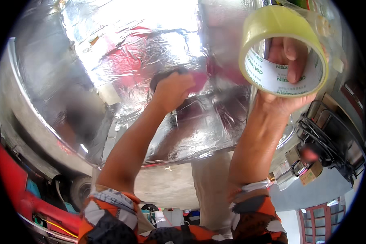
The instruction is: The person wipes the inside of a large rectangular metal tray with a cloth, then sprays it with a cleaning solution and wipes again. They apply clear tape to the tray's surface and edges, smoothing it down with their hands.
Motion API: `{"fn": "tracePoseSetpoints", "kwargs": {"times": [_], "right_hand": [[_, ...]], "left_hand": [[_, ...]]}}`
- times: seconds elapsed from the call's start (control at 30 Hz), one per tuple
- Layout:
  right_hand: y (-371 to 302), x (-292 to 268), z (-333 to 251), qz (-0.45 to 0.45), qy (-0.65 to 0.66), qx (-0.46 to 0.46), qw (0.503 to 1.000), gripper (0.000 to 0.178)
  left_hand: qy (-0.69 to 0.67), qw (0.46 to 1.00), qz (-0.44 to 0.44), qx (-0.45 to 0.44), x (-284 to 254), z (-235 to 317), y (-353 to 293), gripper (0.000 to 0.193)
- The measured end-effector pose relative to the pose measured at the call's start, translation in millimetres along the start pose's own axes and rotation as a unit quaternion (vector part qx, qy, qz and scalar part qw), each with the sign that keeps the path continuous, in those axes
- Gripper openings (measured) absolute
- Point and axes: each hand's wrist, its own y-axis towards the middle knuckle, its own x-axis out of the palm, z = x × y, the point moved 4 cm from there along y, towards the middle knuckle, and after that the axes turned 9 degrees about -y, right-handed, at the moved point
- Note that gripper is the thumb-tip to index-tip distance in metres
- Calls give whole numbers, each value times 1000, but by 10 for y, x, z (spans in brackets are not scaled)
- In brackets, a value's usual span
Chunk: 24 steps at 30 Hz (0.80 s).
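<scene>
A large roll of yellowish clear packing tape (268, 24) is held up by my right hand (286, 101), whose fingers show through its white printed core. A loose clear strip seems to trail from the roll's right side. Shiny silver foil (166, 142) spreads over the wide surface before me, wrinkled and reflective. Against the middle of this foil is my left hand (174, 90), closed, its fingertips mostly hidden. A blurred pink patch (199, 81) shows beside its knuckles; whether it is a held thing or a reflection I cannot make out.
A pale curved edge (36, 116) bounds the foil at left. A red machine (49, 207) and a wheel (81, 188) stand lower left. Coiled black cables (323, 132) and a small cardboard box (312, 173) are at right. A red-framed window (319, 221) shows lower right.
</scene>
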Motion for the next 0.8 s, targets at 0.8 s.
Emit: {"fn": "tracePoseSetpoints", "kwargs": {"times": [0.8], "right_hand": [[-64, 51, 56, 29, -68, 11, 997, 35]], "left_hand": [[-67, 972, -98, -202, 355, 211, -198, 21]]}}
